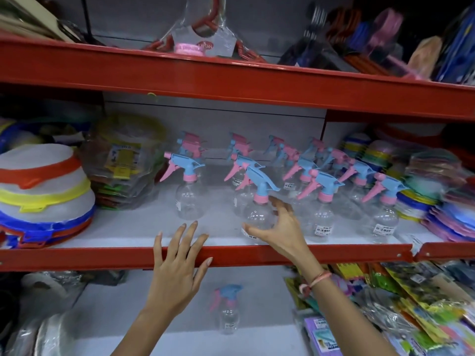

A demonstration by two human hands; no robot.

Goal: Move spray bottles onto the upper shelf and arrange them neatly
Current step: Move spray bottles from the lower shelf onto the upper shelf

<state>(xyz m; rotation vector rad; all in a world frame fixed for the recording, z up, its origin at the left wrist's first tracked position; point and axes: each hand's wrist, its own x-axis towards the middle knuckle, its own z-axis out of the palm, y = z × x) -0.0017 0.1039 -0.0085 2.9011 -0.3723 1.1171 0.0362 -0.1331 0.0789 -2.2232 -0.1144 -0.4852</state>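
Note:
Several clear spray bottles with blue and pink trigger heads stand in rows on the middle shelf. My right hand curls around the front bottle near the shelf's front edge, thumb at its base and fingers on its right side. My left hand hovers open with fingers spread over the red shelf lip, holding nothing. A further bottle stands just beyond it. One lone spray bottle stands upright on the lower shelf, between my forearms.
Stacked white tubs with coloured rims fill the shelf's left end, bagged goods sit beside them. Coloured plastic stacks crowd the right end. Packaged items lie on the lower shelf's right. Hangers rest on the top shelf.

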